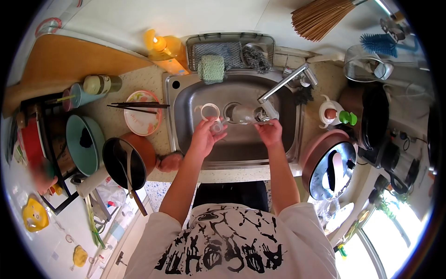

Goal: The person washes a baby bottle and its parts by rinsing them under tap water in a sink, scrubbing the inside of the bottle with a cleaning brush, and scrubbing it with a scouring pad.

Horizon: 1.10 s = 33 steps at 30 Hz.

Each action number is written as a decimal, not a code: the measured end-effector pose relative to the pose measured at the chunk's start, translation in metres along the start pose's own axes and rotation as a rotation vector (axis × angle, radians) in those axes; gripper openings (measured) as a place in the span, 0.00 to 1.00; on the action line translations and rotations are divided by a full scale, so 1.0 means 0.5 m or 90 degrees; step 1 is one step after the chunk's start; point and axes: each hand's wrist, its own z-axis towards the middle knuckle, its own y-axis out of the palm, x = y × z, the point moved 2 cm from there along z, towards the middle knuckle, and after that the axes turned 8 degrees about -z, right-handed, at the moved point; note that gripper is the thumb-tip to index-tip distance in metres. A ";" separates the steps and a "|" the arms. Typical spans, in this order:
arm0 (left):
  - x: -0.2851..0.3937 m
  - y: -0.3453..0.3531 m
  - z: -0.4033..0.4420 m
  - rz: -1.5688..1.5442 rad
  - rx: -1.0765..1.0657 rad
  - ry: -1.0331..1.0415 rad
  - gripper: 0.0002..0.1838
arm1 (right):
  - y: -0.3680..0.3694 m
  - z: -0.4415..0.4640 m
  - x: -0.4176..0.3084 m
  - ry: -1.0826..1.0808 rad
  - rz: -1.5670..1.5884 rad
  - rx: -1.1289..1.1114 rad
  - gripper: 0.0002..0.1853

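Observation:
Over the steel sink [195,151], my left hand [206,137] has its fingers closed round a small clear plastic piece [216,126], beside a pale ring-like cup [210,111] whose hold I cannot make out fully. My right hand [269,132] grips the base end of a clear bottle [244,114], which lies sideways under the faucet [284,84]. The bottle's open end points left, over the drain area. Dark print shows on the bottle near my right fingers.
A green cloth [211,69] hangs on the rack [230,36] behind the sink. To the left are a floral plate [139,123] with chopsticks and a pot [121,162]. At right stand a white-and-green bottle [331,112] and a lidded pot [320,174].

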 end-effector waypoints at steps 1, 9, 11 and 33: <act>-0.002 0.002 0.003 -0.003 -0.012 -0.001 0.13 | -0.001 -0.002 -0.004 0.000 0.005 0.007 0.26; -0.022 0.030 0.030 0.078 -0.004 0.001 0.13 | 0.002 -0.014 -0.013 -0.008 0.064 0.036 0.31; -0.022 0.047 0.031 0.086 0.014 0.000 0.13 | -0.022 -0.006 -0.002 -0.012 0.097 0.051 0.30; -0.049 0.045 0.050 0.208 0.107 0.010 0.15 | -0.053 -0.009 0.017 0.020 0.150 0.094 0.28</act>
